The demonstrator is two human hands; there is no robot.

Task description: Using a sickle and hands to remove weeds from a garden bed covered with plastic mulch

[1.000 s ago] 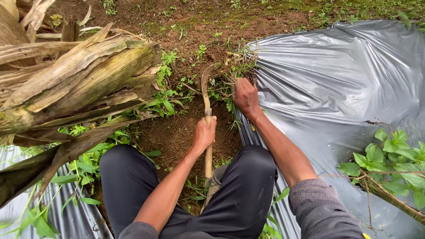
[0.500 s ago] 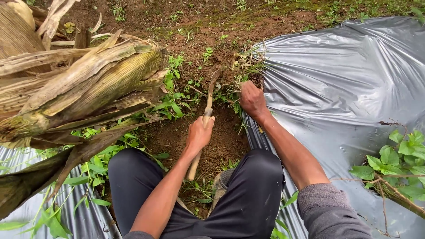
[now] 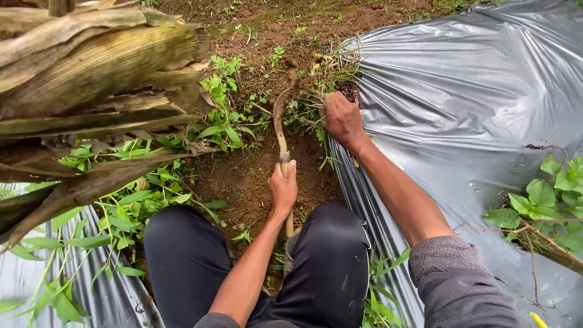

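One sickle [image 3: 280, 124] lies along the strip of bare soil [image 3: 243, 182] between the knees, its long axis running away from the person, wooden handle near, curved blade arcing toward the grass tuft [image 3: 331, 73] at the corner of the plastic sheet [image 3: 461, 103]. Left hand [image 3: 283, 188] is clenched round the handle, seemingly to steer the blade at the roots. Right hand [image 3: 342, 118] grasps the tuft at the sheet's edge, likely holding it taut. Dry husks [image 3: 91, 73] lie to the left.
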